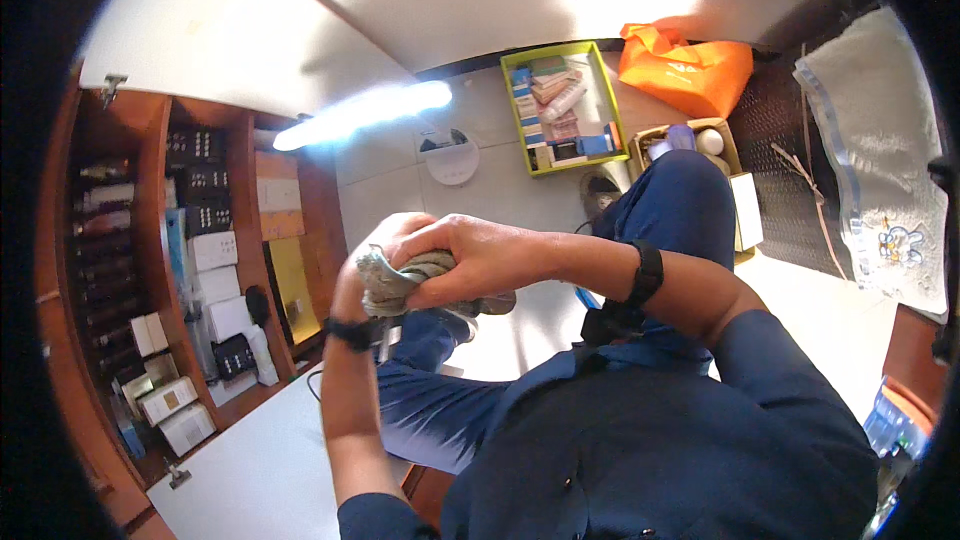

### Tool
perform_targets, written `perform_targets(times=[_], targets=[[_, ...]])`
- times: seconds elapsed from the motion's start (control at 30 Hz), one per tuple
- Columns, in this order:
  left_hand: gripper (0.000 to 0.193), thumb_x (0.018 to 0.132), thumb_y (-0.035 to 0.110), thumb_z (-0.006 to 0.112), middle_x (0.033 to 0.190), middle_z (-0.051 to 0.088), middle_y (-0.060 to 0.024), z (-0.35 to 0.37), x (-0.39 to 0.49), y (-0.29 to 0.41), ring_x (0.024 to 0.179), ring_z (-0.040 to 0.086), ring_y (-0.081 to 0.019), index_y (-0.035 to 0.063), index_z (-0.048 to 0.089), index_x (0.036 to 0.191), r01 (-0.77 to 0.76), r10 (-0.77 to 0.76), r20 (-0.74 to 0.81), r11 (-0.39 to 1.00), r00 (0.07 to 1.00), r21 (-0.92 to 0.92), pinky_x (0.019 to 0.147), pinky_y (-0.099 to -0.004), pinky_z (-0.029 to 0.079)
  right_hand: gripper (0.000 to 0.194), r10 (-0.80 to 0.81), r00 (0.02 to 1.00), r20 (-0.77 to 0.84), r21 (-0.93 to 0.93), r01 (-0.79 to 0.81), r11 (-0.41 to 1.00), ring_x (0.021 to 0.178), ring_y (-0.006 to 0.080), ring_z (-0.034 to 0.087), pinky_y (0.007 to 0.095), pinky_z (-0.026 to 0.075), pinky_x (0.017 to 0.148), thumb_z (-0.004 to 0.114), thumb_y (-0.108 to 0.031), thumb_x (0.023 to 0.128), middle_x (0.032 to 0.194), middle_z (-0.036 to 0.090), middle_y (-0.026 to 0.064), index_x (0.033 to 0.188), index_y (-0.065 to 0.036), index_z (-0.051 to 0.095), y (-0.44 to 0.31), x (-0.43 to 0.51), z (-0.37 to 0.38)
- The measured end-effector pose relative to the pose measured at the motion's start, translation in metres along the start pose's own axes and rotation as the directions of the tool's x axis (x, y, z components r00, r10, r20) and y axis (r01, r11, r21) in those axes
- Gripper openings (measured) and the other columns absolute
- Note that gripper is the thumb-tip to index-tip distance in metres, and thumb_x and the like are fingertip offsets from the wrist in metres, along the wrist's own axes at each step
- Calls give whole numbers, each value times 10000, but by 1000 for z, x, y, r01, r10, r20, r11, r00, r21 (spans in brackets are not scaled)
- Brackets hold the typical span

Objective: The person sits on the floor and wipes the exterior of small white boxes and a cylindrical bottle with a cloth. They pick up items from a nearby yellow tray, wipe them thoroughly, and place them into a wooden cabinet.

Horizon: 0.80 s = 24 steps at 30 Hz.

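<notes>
A damp-looking, greyish-green cloth [390,283] is bunched and twisted between my two hands, above my bent legs. My right hand [480,259] comes in from the right and grips the cloth, its thumb along the lower side. Pressed close behind it, my left hand [382,232] also holds the bundle; most of its fingers are hidden by the cloth and the other hand. Both wrists wear dark bands. To the left, a brown wooden cabinet [240,165] stands with its white doors swung out, showing shelves of boxes.
A glowing light tube [364,116] is near the cabinet. On the tiled floor are a white half-round container [452,163], a lime-green tray [517,120] of small boxes, an orange bag [686,75] and a cardboard box [637,146] with bottles. A white towel [881,165] hangs at right.
</notes>
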<state>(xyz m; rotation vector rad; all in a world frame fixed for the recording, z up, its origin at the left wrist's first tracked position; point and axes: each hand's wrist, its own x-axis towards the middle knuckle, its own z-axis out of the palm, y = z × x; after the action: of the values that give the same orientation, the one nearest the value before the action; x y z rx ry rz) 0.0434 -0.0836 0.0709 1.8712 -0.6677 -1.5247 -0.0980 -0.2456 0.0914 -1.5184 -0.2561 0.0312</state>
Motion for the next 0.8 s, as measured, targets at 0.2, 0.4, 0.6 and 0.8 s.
perform_targets(times=[0.2,0.4,0.6,0.8], targets=[[438,832,348,691,1096,647,-149,71,124,-48,979,616,-256,16,658,1116,38,-3,155,973,988,-227,854,-357,491,306,97,987,-131,138,-79,987,858,108,614,273,486,771,748,-219,819,960,679,38,1072,-60,684,-23,-33,-57],[510,798,388,712,1158,639,-182,26,250,-79,1009,625,-295,24,647,1150,-48,28,100,978,995,202,863,-387,499,318,233,797,-558,582,176,793,819,107,668,257,535,749,742,-182,837,937,694,15,1112,-48,656,-29,-62,-128],[566,769,415,725,1217,630,-210,27,326,-55,1034,636,-335,37,635,1180,-235,77,317,834,945,498,864,-414,511,370,212,673,-709,655,517,551,1061,241,657,369,526,937,651,-221,904,1136,676,110,1209,-16,605,-23,-81,-180],[370,796,238,706,1138,640,-192,94,375,-43,1008,642,-354,44,644,1105,-80,170,-51,681,984,728,849,-438,528,373,247,523,-816,567,638,521,1125,301,637,461,524,968,551,-223,959,1237,644,177,1239,19,598,-16,-110,-213]])
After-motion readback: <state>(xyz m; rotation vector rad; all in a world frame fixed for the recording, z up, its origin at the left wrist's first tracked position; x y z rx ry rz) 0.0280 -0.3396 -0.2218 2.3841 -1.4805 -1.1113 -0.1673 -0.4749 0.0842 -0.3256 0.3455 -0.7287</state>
